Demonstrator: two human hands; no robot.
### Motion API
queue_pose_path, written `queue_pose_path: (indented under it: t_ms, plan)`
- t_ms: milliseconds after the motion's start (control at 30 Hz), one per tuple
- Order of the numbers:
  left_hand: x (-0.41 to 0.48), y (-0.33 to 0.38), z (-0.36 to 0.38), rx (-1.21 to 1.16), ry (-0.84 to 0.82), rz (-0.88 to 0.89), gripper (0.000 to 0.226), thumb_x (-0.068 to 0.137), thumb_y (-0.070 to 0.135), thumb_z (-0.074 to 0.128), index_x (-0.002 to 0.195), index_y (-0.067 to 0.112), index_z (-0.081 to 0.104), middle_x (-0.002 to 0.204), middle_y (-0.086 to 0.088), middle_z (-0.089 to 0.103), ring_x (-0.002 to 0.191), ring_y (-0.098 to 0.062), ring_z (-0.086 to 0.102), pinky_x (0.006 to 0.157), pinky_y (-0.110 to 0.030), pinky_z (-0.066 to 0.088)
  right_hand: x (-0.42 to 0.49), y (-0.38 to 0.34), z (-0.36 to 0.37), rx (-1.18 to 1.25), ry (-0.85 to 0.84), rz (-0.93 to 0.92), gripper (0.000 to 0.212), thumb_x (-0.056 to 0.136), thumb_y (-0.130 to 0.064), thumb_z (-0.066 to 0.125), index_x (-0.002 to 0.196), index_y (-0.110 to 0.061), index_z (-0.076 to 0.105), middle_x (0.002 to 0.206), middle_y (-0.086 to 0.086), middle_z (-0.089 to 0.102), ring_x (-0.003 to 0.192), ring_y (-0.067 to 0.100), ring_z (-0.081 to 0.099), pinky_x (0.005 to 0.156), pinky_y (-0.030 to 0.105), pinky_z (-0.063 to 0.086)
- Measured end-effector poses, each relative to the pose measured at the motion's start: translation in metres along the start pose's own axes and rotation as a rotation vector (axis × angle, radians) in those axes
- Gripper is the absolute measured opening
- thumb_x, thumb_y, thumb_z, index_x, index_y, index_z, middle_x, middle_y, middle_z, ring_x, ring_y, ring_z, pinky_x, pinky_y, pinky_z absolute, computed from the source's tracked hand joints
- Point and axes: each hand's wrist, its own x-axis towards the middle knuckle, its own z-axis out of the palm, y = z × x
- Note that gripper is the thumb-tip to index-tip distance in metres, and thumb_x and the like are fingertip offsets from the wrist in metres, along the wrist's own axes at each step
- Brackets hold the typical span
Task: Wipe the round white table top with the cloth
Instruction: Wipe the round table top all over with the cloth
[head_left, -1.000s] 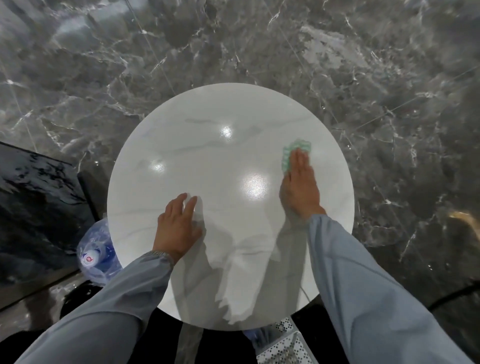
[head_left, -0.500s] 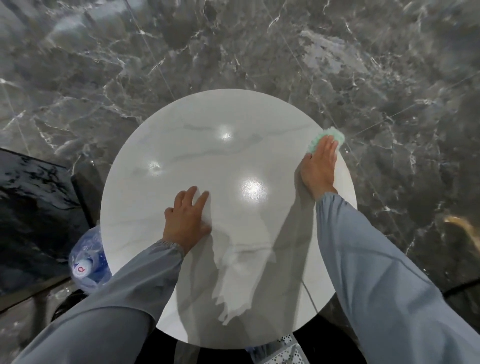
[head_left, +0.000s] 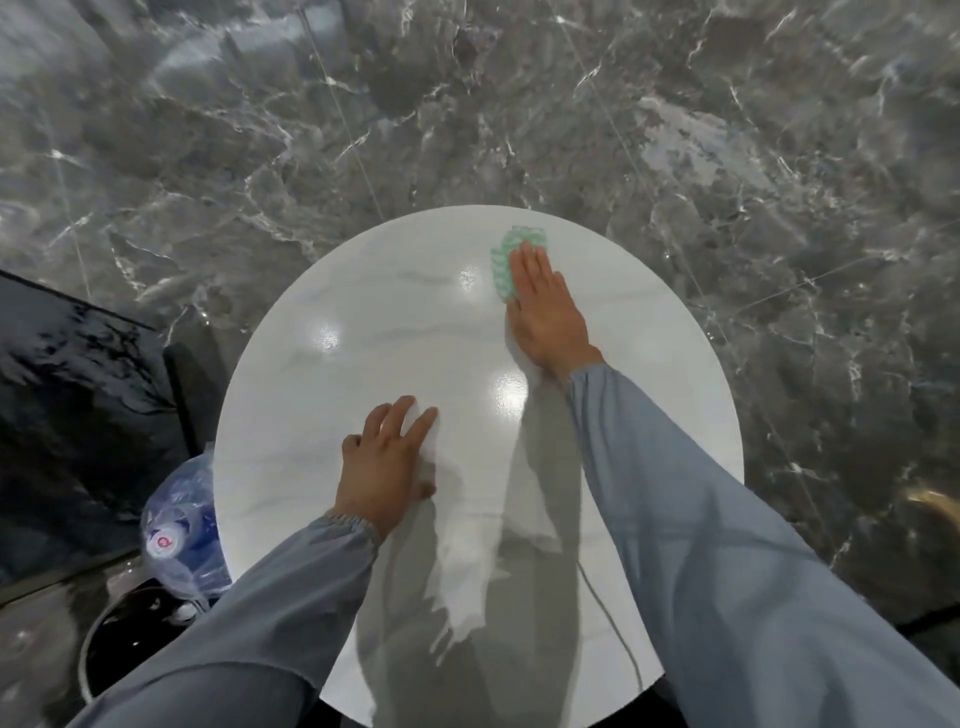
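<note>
The round white table top (head_left: 363, 291) fills the lower middle of the view, glossy with faint grey veins. A green patterned cloth (head_left: 504, 260) lies flat near the table's far edge, right of centre. My right hand (head_left: 545, 312) presses flat on the cloth, fingers together and pointing away from me, covering the cloth's near right part. My left hand (head_left: 384, 462) rests palm down on the bare table, left of centre, fingers slightly spread, holding nothing.
Dark grey marble floor (head_left: 519, 104) surrounds the table. A blue plastic water bottle (head_left: 182, 530) lies just left of the table's edge, next to a dark round bin (head_left: 124, 639). A black glossy surface (head_left: 67, 395) stands at the left.
My right hand slid the cloth from the table's right edge leftward along the far part of the top. My left hand stayed planted. The view shifted so the table sits lower.
</note>
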Motion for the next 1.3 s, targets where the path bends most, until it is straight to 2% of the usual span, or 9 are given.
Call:
queue_pose_path:
  t_ms: [133, 300, 467, 600, 700, 833, 900, 1033, 1300]
  plan:
    - [-0.004, 0.002, 0.002, -0.017, 0.026, 0.013, 0.108, 0.053, 0.043, 0.095, 0.148, 0.031, 0.045, 0.155, -0.005, 0.04, 0.138, -0.034, 0.042, 0.083, -0.05, 0.05, -0.014, 0.064, -0.022, -0.005, 0.103, 0.268, 0.069, 0.1, -0.028, 0.022, 0.164, -0.004, 0.012, 0.172, 0.019, 0.006, 0.16, 0.035, 0.005, 0.126, 0.049, 0.014]
    - [-0.008, 0.004, 0.004, -0.026, 0.125, 0.054, 0.123, 0.025, 0.04, 0.101, 0.136, 0.029, 0.05, 0.141, -0.006, 0.054, 0.124, -0.031, 0.054, 0.068, -0.044, 0.053, 0.028, 0.035, -0.019, -0.031, 0.135, 0.35, 0.062, 0.107, -0.022, 0.033, 0.162, 0.002, 0.016, 0.17, 0.028, 0.006, 0.158, 0.045, 0.003, 0.126, 0.053, 0.013]
    - [-0.006, 0.003, 0.006, -0.018, 0.115, 0.044, 0.123, 0.024, 0.042, 0.101, 0.137, 0.029, 0.054, 0.145, -0.004, 0.051, 0.126, -0.029, 0.053, 0.07, -0.044, 0.053, 0.071, -0.063, 0.011, -0.049, 0.102, 0.045, 0.064, 0.107, -0.021, 0.034, 0.163, 0.001, 0.008, 0.171, 0.023, 0.002, 0.159, 0.039, 0.0, 0.128, 0.049, 0.008]
    - [-0.007, 0.006, 0.001, -0.063, 0.106, 0.017, 0.108, 0.053, 0.033, 0.094, 0.143, 0.028, 0.036, 0.156, -0.001, 0.038, 0.141, -0.03, 0.042, 0.087, -0.048, 0.048, 0.066, -0.165, 0.058, -0.005, -0.016, -0.256, 0.063, 0.107, -0.02, 0.034, 0.164, -0.004, 0.012, 0.173, 0.017, 0.004, 0.16, 0.035, -0.001, 0.128, 0.048, 0.007]
    - [-0.012, 0.006, 0.0, -0.15, 0.147, 0.081, 0.092, 0.051, 0.021, 0.093, 0.131, 0.021, 0.046, 0.146, -0.007, 0.048, 0.133, -0.036, 0.052, 0.079, -0.051, 0.052, 0.048, -0.198, 0.081, -0.062, -0.09, -0.432, 0.061, 0.108, -0.017, 0.035, 0.165, -0.007, 0.013, 0.173, 0.012, 0.006, 0.161, 0.03, 0.001, 0.128, 0.046, 0.008]
    - [-0.02, -0.013, 0.003, -0.202, 0.115, 0.085, 0.086, 0.074, 0.033, 0.083, 0.147, 0.019, 0.039, 0.163, -0.011, 0.031, 0.15, -0.034, 0.029, 0.108, -0.052, 0.041, 0.064, -0.159, 0.053, -0.118, -0.069, -0.332, 0.063, 0.109, -0.016, 0.031, 0.166, -0.012, 0.004, 0.174, 0.007, -0.002, 0.161, 0.026, -0.003, 0.129, 0.048, 0.009]
    - [-0.029, -0.037, 0.006, -0.234, 0.166, 0.088, 0.086, 0.066, 0.034, 0.091, 0.14, 0.015, 0.052, 0.154, -0.014, 0.046, 0.14, -0.036, 0.046, 0.101, -0.051, 0.05, 0.074, -0.136, 0.037, -0.115, -0.026, -0.168, 0.063, 0.109, -0.018, 0.031, 0.166, -0.009, 0.005, 0.174, 0.01, -0.002, 0.161, 0.029, -0.003, 0.129, 0.049, 0.01]
    - [-0.053, -0.099, 0.014, -0.256, 0.265, -0.14, 0.074, 0.074, 0.034, 0.087, 0.138, 0.019, 0.053, 0.148, -0.011, 0.05, 0.131, -0.032, 0.051, 0.098, -0.048, 0.051, 0.075, -0.168, 0.05, -0.115, -0.009, -0.135, 0.067, 0.105, -0.019, 0.035, 0.164, -0.001, 0.007, 0.172, 0.019, 0.002, 0.159, 0.038, 0.0, 0.128, 0.051, 0.011]
    - [-0.106, -0.144, 0.014, -0.404, 0.337, -0.508, 0.039, 0.082, 0.006, 0.068, 0.12, 0.012, 0.059, 0.125, -0.012, 0.056, 0.111, -0.035, 0.056, 0.092, -0.045, 0.048, -0.074, -0.278, 0.142, -0.001, -0.177, -0.766, 0.059, 0.106, -0.014, 0.038, 0.163, -0.006, 0.023, 0.172, 0.012, 0.018, 0.16, 0.031, 0.008, 0.129, 0.046, 0.013]
